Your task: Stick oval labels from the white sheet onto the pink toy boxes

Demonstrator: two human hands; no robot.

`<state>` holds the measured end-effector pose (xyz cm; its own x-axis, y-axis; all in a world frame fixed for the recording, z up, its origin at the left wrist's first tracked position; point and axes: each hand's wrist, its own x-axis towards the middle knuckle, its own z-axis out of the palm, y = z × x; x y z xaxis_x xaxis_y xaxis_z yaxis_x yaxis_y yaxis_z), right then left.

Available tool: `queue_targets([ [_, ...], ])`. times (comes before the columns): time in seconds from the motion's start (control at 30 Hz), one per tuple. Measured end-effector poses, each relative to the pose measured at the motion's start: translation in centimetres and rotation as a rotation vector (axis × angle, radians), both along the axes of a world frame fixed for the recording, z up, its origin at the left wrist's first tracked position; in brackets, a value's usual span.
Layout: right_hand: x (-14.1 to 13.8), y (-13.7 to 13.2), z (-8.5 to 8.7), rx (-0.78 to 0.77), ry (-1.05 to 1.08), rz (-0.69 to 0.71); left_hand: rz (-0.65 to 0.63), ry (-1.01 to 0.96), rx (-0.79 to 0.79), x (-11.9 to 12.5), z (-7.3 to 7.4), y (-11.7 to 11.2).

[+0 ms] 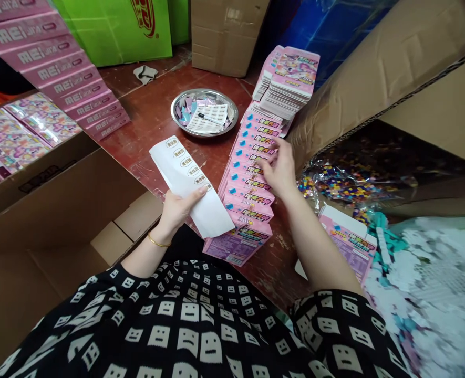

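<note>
My left hand (179, 210) is closed on a white sheet of oval stickers (212, 207), with the thumb on top near the lowest printed oval. The ovals run along the sheet's upper right edge. Just right of it, a row of pink printed boxes (238, 197) overlaps in a line on the red surface. My right hand (281, 168) rests against the right side of this row, thumb and forefinger apart, touching the box tops. Small labels show on several of the nearer boxes. Whether anything tiny lies under my right fingertips is hidden.
A metal bowl (204, 131) holds paper scraps, sticker sheets and a pen. Flat pink cartons (295, 73) are stacked behind the row. Pink MEI boxes (78, 84) rise at left above an open cardboard box (59, 210). Bagged colourful pieces (342, 178) and white pieces (437, 278) lie at right.
</note>
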<state>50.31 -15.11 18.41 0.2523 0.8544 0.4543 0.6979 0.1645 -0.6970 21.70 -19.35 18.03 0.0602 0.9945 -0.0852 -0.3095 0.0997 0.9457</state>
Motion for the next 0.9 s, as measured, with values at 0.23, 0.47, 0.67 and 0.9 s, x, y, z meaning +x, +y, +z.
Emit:
queue_targets([
  [0.23, -8.9, -7.5, 5.3, -0.333, 0.372, 0.429, -0.155, -0.026, 0.042, 0.8, 1.9, -1.7],
  [0.47, -11.5, -9.8, 5.3, -0.319, 0.370, 0.454, -0.057, -0.083, 0.052, 0.8, 2.5, -1.5],
  [0.67, -12.4, -11.0, 4.7, 0.119, 0.150, 0.252, 0.010, -0.130, 0.047, 1.2, 1.9, -1.8],
  [0.9, -12.9, -11.1, 4.4, 0.250, 0.235, 0.199, 0.000, -0.128, 0.071, 1.7, 1.9, -2.2],
])
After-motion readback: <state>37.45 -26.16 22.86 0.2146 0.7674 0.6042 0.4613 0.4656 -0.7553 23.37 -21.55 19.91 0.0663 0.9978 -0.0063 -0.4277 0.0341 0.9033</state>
